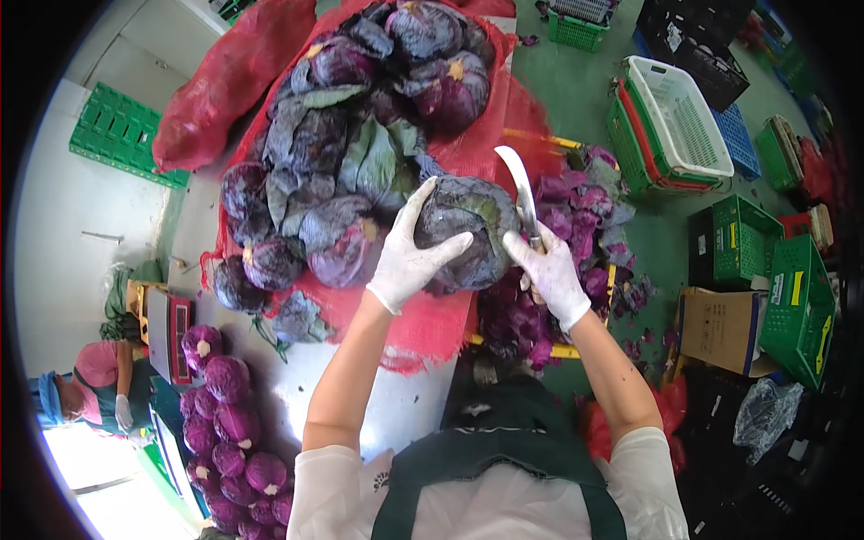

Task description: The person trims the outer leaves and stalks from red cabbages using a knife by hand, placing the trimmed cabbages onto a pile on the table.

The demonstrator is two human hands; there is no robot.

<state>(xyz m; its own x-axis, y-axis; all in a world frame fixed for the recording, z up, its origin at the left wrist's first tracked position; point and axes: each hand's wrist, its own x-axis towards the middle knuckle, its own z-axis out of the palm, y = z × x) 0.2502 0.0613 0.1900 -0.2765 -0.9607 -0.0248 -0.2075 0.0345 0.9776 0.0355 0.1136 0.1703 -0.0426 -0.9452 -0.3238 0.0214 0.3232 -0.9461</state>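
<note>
A red cabbage (449, 216) with dark outer leaves is held up before me at the table's edge. Its left side rests against the spread fingers and thumb of my gloved left hand (412, 246). In my gloved right hand (550, 270) is a knife with a hooked blade (517, 172) and a wooden handle; the blade points away from me. The thumb of that hand also touches the cabbage's right side. Behind and to the left, untrimmed red cabbages (341, 229) lie heaped on an opened red mesh sack (418, 324).
Loose purple leaves (560, 209) fill a yellow-edged container below the table's right side. Trimmed red cabbages (229, 418) line the table's left. A closed red sack (233, 81) lies at the back. Stacked crates (675, 121) stand right. A co-worker (101, 385) is at far left.
</note>
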